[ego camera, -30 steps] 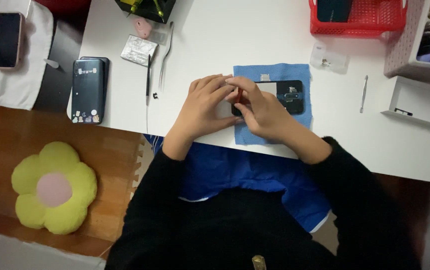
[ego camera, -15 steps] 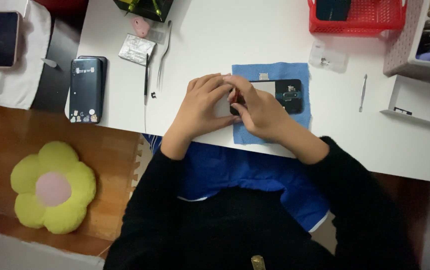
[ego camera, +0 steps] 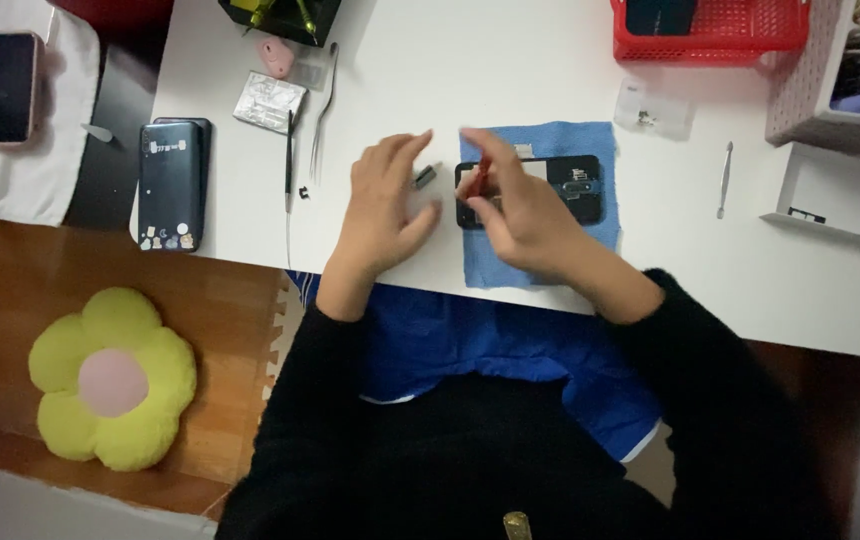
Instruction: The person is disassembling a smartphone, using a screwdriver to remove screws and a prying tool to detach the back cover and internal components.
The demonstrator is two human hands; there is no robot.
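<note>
Black phone [ego camera: 540,190] lies on the blue cloth [ego camera: 550,250], long axis left-right; I pinch a red tool [ego camera: 480,175] upright in my right hand [ego camera: 515,215], left hand [ego camera: 385,205] open beside it

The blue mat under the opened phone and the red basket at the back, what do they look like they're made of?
The blue mat looks like soft cloth, probably microfibre: matte, fuzzy, with slightly uneven edges. The red basket looks like moulded plastic: glossy, rigid, with a regular lattice of holes.
</note>
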